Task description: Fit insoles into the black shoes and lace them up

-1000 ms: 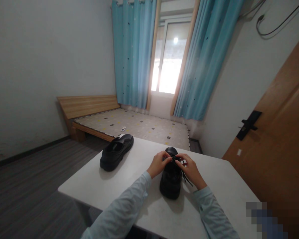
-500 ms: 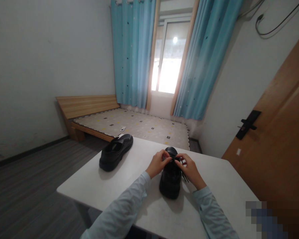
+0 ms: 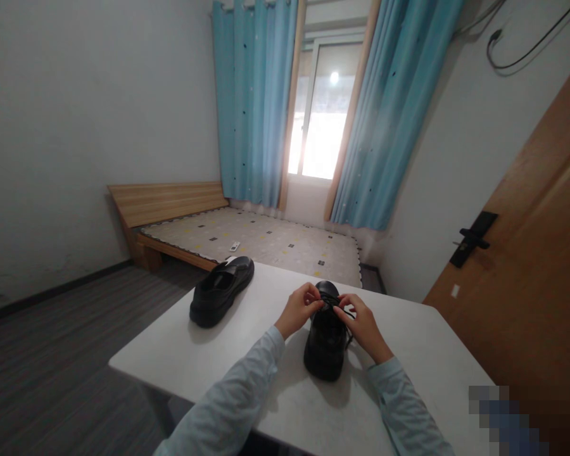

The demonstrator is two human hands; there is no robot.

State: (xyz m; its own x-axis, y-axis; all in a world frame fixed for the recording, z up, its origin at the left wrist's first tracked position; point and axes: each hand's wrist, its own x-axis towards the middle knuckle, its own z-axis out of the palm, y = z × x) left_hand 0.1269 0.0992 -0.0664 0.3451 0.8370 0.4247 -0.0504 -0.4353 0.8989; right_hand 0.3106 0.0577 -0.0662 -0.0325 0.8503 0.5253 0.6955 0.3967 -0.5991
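A black lace-up shoe (image 3: 323,354) stands on the white table with its heel toward me and its toe pointing away. On its left side, my left hand (image 3: 298,309) pinches the black shoelace (image 3: 330,301) between thumb and fingers. My right hand (image 3: 361,320) grips the lace from the right side, its fingertips closed over the shoe's tongue area. A loose lace end hangs down the right side of the shoe. The matching black shoe (image 3: 221,291) stands apart at the table's far left, untouched.
The white table (image 3: 247,361) has its far edge close to a bed (image 3: 275,244), on which a white remote control (image 3: 235,246) lies. A wooden door (image 3: 527,266) with a black handle stands to the right. Blue curtains (image 3: 256,101) frame the window behind.
My hands have drawn slightly apart over the shoe, and the lace between them shows more. The loose lace end on the right has shifted. The other shoe has not moved.
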